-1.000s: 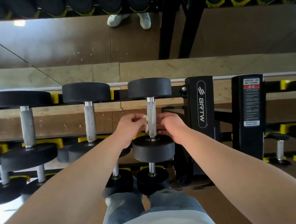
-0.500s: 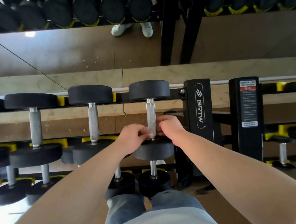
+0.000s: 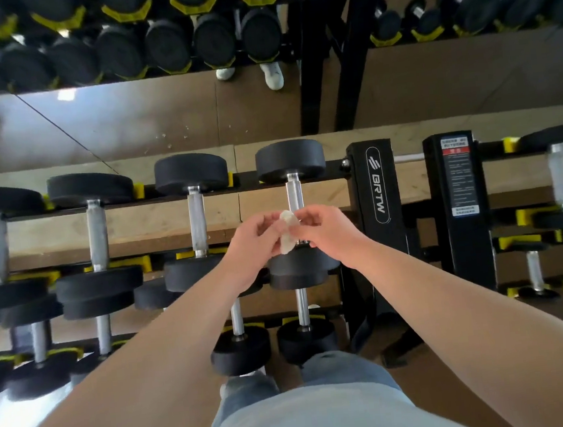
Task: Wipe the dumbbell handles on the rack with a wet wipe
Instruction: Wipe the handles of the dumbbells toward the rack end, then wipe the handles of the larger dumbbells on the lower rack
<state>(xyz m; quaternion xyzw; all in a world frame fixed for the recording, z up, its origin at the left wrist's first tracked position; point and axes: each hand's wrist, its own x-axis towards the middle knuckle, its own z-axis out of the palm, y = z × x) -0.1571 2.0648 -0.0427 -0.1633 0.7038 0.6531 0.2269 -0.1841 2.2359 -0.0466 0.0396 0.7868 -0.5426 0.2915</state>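
Holding the wet wipe bunched between both hands, we list it first: small, pale, limp, likely damp and slippery, best pinched by a fold. Left hand and right hand each have a grip closed on it, fingertips together, in front of the lower part of one dumbbell handle. That handle is steel, stiff, upright in our view, on the top tier of the rack, nearest the right-hand post. Its black heads look heavy; we judge no lifting is needed. Further handles stand to the left. More dumbbells sit on the lower tiers, nearer us.
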